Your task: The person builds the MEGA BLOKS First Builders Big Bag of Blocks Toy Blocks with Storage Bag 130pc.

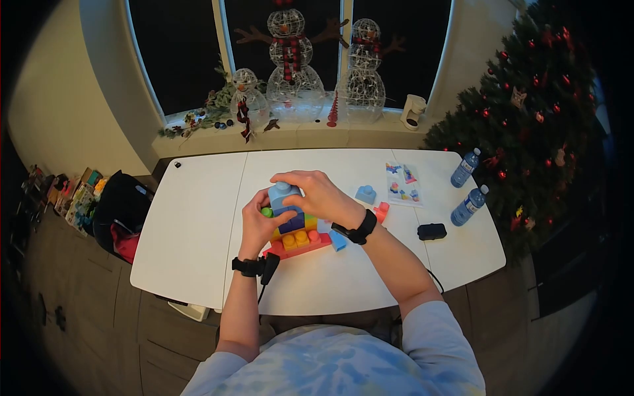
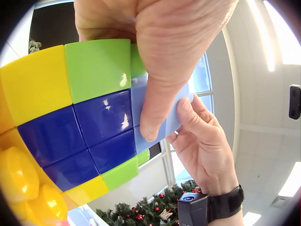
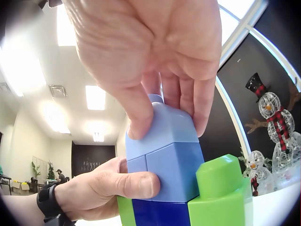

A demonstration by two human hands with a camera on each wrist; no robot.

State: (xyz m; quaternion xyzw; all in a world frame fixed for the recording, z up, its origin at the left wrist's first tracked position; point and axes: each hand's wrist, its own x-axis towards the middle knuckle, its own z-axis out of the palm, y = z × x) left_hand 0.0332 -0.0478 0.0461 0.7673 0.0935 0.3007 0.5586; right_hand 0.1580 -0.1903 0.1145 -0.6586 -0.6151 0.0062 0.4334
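Observation:
A stack of toy building blocks stands on the table, on a long red base [image 1: 316, 249]. Its top is a light blue peaked block [image 3: 167, 125], which my right hand [image 1: 322, 197] pinches between thumb and fingers from above. Just beneath sit medium blue blocks [image 3: 176, 172], gripped by my left hand [image 1: 254, 228] with the thumb across their near face. Dark blue blocks [image 2: 101, 117] come lower, flanked by green blocks [image 2: 98, 70] and yellow blocks [image 2: 35, 84]. The left fingers are mostly hidden behind the stack.
Right of the stack lie a loose light blue block [image 1: 365, 194], a red piece [image 1: 382, 210] and a blue block [image 1: 338, 241]. Beyond them are a picture sheet [image 1: 404, 185], a black case [image 1: 432, 231] and two water bottles [image 1: 465, 167]. A decorated tree [image 1: 528, 119] stands past the table's right end.

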